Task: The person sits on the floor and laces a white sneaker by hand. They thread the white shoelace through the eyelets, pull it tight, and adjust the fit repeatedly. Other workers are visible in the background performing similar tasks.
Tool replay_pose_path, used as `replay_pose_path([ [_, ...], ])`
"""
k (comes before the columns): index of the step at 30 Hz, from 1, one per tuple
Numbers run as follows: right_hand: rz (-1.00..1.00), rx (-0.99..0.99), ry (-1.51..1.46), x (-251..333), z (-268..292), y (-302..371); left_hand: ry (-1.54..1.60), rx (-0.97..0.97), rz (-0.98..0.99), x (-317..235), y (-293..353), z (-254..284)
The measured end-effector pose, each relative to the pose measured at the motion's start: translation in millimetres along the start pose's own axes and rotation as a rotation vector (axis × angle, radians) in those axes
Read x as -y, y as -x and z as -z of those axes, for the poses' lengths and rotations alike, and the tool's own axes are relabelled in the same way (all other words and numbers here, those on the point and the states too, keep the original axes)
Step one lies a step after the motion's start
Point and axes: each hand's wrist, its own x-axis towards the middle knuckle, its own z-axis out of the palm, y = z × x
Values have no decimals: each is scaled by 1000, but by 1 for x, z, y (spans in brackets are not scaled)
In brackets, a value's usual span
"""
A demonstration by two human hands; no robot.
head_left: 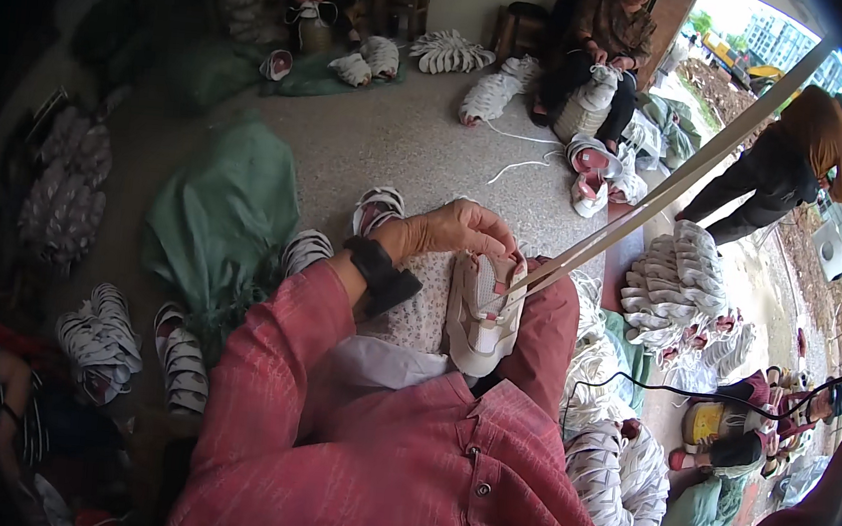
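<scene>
In my lap sits a white and pink sneaker (pixel 482 313), its toe toward my body. My left hand (pixel 459 231) grips it at the far end, fingers bent over the collar and tongue; the fingertips are partly hidden. Two flat cream strands of shoelace (pixel 646 205) run taut from the eyelets up to the upper right and out of the picture. A dark band (pixel 380 277) wraps my left wrist. Only the right sleeve (pixel 820 508) shows, at the lower right edge; my right hand is out of view. Beneath the sneaker lies a floral cloth (pixel 417 308).
Stacked shoes (pixel 679 286) and bundled white shoes (pixel 617 481) lie to my right. Left are a green sack (pixel 226 206) and more shoes (pixel 102 340). A seated person (pixel 609 54) handles a shoe at the back; another person (pixel 790 160) stands right. A black cable (pixel 710 394) crosses the right side.
</scene>
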Motion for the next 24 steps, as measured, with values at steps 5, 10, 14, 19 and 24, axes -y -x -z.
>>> replay_pose_path([
  [5, -4, -42, -15, -18, 2, 10, -52, 61, 59, -26, -10, -27],
  [10, -9, -83, -20, -33, 19, 24, -298, 99, 73, -7, -23, -45],
  [14, -45, -105, -21, -42, 30, 41, -518, 111, 77, 1, -30, -58],
  [19, -40, -119, -34, -51, 38, 47, -317, -215, -57, -11, -23, -75],
  [24, -74, -168, -28, -67, 57, 74, -175, 53, -158, -52, 13, -61],
])
